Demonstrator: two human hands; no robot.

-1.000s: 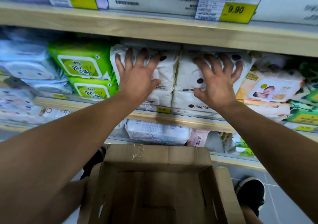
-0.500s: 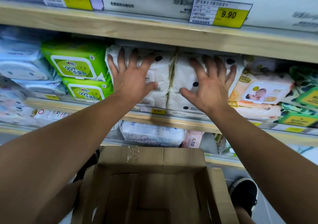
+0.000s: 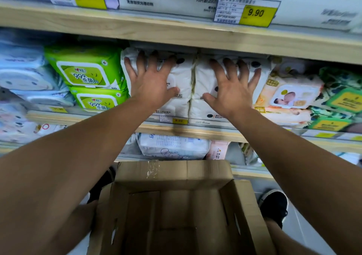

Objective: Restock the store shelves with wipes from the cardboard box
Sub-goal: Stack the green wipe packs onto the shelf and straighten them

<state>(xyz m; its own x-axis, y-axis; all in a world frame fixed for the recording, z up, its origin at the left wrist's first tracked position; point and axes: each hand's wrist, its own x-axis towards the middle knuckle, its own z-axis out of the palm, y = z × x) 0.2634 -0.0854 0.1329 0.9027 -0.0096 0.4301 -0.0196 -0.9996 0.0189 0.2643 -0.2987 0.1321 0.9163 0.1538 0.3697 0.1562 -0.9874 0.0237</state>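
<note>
Still pressing white wipe packs [image 3: 182, 82] back with left hand [image 3: 150, 84] and right hand [image 3: 233, 90], fingers spread flat, gripping nothing; cardboard box [image 3: 176, 205] looks empty, so restock's about done.

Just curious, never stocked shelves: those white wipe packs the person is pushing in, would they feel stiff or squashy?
Probably squashy: the white wipe packs have crinkled, puffy film that bulges beside the left hand and right hand. Likely slippery, since the wrap looks glossy. Being soft and flat-sided, they should slide rather than roll.

Your forearms [image 3: 94, 156] are bare, with no sleeves reaching them. Your hands [image 3: 150, 84] carry no gloves. You wear a black shoe [image 3: 274, 205] with a pale sole edge.
</note>
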